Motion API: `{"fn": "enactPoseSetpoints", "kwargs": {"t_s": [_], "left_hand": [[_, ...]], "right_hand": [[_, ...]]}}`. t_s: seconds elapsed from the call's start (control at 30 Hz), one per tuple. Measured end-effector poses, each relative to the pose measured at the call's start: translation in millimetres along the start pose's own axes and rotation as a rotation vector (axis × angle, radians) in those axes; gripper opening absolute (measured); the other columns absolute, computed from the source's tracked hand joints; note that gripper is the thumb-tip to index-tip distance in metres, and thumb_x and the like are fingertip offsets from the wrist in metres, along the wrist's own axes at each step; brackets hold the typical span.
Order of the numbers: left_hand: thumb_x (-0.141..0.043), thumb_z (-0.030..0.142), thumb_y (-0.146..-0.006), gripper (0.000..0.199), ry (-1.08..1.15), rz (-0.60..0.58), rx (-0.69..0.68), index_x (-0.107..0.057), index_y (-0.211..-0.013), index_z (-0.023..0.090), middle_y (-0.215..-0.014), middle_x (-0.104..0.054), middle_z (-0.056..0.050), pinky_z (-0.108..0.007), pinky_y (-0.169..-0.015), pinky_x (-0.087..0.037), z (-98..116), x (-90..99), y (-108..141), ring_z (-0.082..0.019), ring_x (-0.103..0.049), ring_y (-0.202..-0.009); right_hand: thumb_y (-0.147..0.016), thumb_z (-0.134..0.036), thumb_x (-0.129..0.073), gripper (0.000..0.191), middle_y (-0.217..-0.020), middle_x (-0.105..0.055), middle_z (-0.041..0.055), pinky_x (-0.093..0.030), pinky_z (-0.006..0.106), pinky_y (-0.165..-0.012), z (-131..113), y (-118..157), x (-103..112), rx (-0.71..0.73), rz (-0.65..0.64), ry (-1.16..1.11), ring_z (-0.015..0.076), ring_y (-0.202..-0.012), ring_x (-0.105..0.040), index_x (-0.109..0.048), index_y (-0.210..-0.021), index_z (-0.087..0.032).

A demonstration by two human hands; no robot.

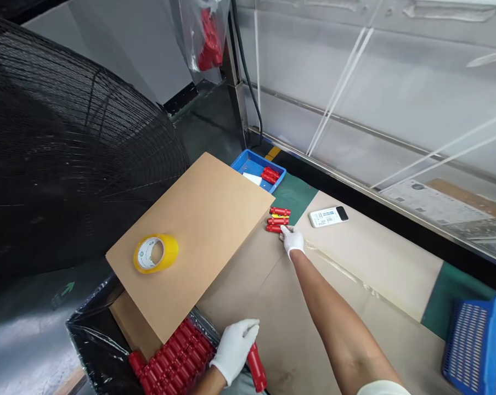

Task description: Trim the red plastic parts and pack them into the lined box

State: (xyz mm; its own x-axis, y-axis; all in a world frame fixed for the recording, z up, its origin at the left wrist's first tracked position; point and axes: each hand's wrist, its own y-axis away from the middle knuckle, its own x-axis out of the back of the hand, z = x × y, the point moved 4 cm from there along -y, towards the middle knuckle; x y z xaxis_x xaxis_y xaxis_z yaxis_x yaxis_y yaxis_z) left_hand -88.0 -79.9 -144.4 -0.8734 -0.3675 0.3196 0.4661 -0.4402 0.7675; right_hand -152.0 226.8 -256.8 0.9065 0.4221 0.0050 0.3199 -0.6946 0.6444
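Tabletop (240, 285): perhaps three tubes (277, 221) at right hand (292, 240), one tube (257, 368) in left hand (235, 348).

Loose red tubes (280, 211): three at centre, one at lower centre. One each: tape roll (168, 253), cardboard sheet (207, 219) (centre-left); handheld device (328, 216) (centre-right); blue tray (256, 160) (upper centre); blue basket (468, 343) (lower right).

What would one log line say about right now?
left hand: holding red tube | right hand: at row of three red tubes | yellow tape roll: on cardboard sheet
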Motion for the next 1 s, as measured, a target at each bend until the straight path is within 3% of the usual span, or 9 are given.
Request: {"fn": "enactPoseSetpoints", "kwargs": {"t_s": [0.2,0.43,0.57,0.67,0.73,0.77,0.87,1.0], "left_hand": [[-0.047,0.042,-0.085,0.042,-0.006,-0.013,-0.010,-0.073,-0.111,0.020,-0.116,-0.072,-0.006,-0.031,-0.099,-0.049,3,-2.8,-6,-0.022,-0.066,-0.109],[-0.048,0.040,-0.085,0.041,0.028,-0.029,-0.017,-0.073,-0.109,0.020,-0.115,-0.072,-0.006,-0.031,-0.100,-0.049,11,-4.6,-6,-0.022,-0.066,-0.109],[-0.050,0.039,-0.084,0.039,0.069,-0.001,-0.059,-0.074,-0.106,0.018,-0.113,-0.073,-0.008,-0.032,-0.098,-0.049,18,-6.5,-8,-0.023,-0.066,-0.107],[-0.054,0.038,-0.083,0.039,0.199,0.009,0.026,-0.072,-0.108,0.014,-0.090,-0.076,-0.008,-0.028,-0.066,-0.055,27,-9.1,-9,-0.018,-0.069,-0.068],[-0.056,0.040,-0.084,0.042,0.330,0.032,0.136,-0.069,-0.112,0.011,-0.074,-0.072,-0.004,-0.022,-0.041,-0.042,36,-9.5,-6,-0.009,-0.054,-0.039],[-0.058,0.041,-0.084,0.043,0.399,0.062,0.179,-0.068,-0.113,0.010,-0.072,-0.070,-0.003,-0.020,-0.037,-0.036,42,-8.7,-3,-0.007,-0.049,-0.035],[-0.065,0.041,-0.082,0.043,0.536,0.151,0.203,-0.067,-0.111,0.009,-0.077,-0.069,-0.005,-0.016,-0.036,-0.037,63,-6.7,6,-0.005,-0.055,-0.038],[-0.070,0.043,-0.080,0.043,0.560,0.135,0.172,-0.068,-0.107,0.010,-0.080,-0.070,-0.006,-0.016,-0.035,-0.039,87,-15.2,24,-0.007,-0.057,-0.038]], "right_hand": [[-0.078,-0.028,-0.069,0.019,-0.061,-0.058,-0.0031,-0.049,0.028,-0.059,-7,7,4,-0.030,0.129,0.065,0.0122,-0.057,-0.057,-0.054,-0.075,-0.017],[-0.080,-0.051,-0.056,0.030,-0.065,-0.061,0.0015,-0.044,0.028,-0.059,-17,28,31,0.042,0.098,0.194,0.0170,-0.064,-0.056,-0.058,-0.079,-0.021],[-0.075,-0.059,-0.059,0.038,-0.063,-0.060,-0.0014,-0.044,0.027,-0.060,-6,88,51,0.035,-0.106,0.257,0.0158,-0.064,-0.053,-0.059,-0.077,-0.021],[-0.066,-0.062,-0.068,0.045,-0.067,-0.064,0.0008,-0.047,0.030,-0.063,13,153,69,-0.051,-0.355,0.282,0.0165,-0.064,-0.055,-0.063,-0.073,-0.019],[-0.067,-0.064,-0.067,0.051,-0.078,-0.068,0.0038,-0.050,0.033,-0.068,22,195,86,-0.114,-0.491,0.272,0.0187,-0.070,-0.060,-0.067,-0.089,-0.018],[-0.069,-0.064,-0.067,0.056,-0.086,-0.069,0.0054,-0.051,0.035,-0.074,24,212,96,-0.120,-0.536,0.264,0.0202,-0.077,-0.062,-0.067,-0.100,-0.018],[-0.071,-0.058,-0.070,0.064,-0.105,-0.068,0.0078,-0.050,0.037,-0.085,22,250,125,-0.076,-0.569,0.288,0.0226,-0.092,-0.062,-0.059,-0.122,-0.021],[-0.079,-0.052,-0.065,0.049,-0.115,-0.067,0.0076,-0.048,0.038,-0.090,13,273,149,0.002,-0.464,0.316,0.0245,-0.100,-0.062,-0.060,-0.120,-0.025]]}}
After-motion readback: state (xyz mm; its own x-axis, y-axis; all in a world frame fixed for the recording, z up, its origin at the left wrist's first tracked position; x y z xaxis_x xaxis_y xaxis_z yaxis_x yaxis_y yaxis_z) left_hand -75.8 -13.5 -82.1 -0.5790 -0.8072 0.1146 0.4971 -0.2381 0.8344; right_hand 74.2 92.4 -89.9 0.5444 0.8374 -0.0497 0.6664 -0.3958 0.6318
